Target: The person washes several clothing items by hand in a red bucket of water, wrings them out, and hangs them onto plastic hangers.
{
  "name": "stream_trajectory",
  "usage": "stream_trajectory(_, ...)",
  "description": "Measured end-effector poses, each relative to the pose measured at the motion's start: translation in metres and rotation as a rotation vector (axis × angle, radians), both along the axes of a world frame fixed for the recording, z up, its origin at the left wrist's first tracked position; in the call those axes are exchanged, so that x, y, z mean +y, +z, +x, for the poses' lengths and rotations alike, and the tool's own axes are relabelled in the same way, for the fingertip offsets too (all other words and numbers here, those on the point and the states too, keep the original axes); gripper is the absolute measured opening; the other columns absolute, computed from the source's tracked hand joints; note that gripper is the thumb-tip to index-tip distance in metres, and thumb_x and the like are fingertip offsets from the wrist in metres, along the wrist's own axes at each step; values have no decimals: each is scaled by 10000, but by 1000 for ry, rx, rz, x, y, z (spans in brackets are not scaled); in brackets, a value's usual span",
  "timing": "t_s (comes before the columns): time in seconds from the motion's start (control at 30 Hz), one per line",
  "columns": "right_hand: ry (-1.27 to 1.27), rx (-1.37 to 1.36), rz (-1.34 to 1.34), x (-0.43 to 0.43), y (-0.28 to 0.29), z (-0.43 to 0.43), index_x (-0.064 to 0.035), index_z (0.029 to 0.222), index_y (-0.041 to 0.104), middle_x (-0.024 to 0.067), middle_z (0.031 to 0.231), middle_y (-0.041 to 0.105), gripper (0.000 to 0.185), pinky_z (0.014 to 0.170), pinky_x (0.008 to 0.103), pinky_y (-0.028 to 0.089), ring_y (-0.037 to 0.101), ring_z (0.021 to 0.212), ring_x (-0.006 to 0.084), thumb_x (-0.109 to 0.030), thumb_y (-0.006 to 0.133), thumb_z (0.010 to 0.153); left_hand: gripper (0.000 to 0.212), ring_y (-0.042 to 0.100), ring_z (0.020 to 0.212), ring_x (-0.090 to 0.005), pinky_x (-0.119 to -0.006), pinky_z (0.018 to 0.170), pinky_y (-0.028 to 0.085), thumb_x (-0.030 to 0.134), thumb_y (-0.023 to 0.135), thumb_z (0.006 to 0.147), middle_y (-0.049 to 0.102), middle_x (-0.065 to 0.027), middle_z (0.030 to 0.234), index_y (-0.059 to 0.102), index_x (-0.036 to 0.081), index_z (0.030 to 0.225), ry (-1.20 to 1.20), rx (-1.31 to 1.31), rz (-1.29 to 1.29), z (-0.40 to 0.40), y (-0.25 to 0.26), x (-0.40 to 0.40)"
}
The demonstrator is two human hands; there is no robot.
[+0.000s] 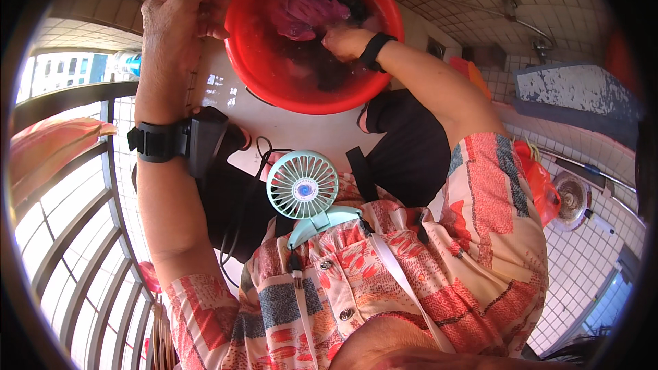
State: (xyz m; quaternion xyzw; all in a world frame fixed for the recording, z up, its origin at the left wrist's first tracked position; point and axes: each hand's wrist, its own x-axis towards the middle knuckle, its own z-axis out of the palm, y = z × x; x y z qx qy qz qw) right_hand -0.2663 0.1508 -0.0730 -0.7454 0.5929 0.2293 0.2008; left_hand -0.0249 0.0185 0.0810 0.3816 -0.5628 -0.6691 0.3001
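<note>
A red plastic basin (247, 69) stands before me on the pale floor, holding dark water and wet cloth. My right hand (347, 43) reaches into it from the right side, its fingers closed around the edge of a pink cloth (308, 10) that lies partly above the water. Darker cloth (334, 77) is submerged, and its outline is unclear. On the other side, my left hand (182, 7) is raised beside the basin's left rim, with bent fingers close to it. Whether those fingertips touch the rim is unclear.
Metal railings (77, 216) run along the left, with a striped cloth (56, 149) by them. A mint-green fan (303, 185) hangs at my chest. To the right are a worn ledge (570, 87), a red plastic bag (540, 190) and a shower hose (462, 5) on the tiled wall.
</note>
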Motion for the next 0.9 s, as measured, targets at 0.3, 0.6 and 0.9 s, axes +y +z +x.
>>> stream_trajectory(0.3,-595,-781,-36,-37,36,3,54,845,623,52,677,588,225,544,271,425,545,610,118,-68,620,656,256,570,584,-142,-266,480,499,159,527,854,604,-103,754,631,-55,950,8,30,-23,1,1,1)
stream_trajectory(0.6,-586,-1354,-458,-75,103,-13,15,779,618,59,704,596,97,605,272,439,575,692,158,-80,604,765,251,584,603,-157,-262,502,494,167,551,836,605,-108,765,630,-41,952,-27,-13,-40,-3,1,2)
stream_trajectory(0.9,7,-511,-732,-27,118,-25,14,834,647,80,756,643,133,609,269,440,596,714,179,-88,590,771,238,568,617,-135,-256,490,500,155,539,847,598,-96,757,630,-40,949,-7,-41,-8,-2,1,-1)
